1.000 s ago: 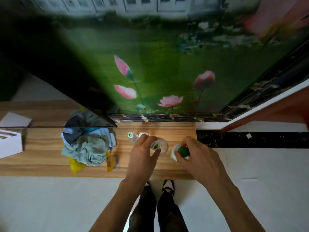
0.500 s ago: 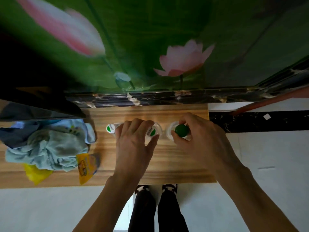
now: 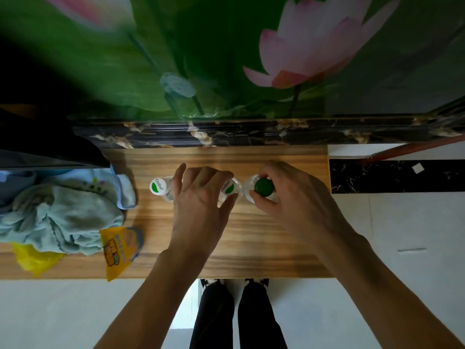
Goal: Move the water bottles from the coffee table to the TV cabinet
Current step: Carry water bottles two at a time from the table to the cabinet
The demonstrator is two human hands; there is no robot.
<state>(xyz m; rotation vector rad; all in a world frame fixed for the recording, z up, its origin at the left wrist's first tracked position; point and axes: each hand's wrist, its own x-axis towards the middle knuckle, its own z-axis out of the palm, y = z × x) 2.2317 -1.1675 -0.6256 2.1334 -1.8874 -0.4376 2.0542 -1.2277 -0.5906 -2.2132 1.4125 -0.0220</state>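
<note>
1. The TV cabinet (image 3: 251, 243) top is smooth wood-grain.
2. The water bottles (image 3: 161, 188) are clear plastic with glossy caps.
3. The towel (image 3: 63, 217) is soft, matt cloth.
4. The floor (image 3: 402, 222) looks smooth.
</note>
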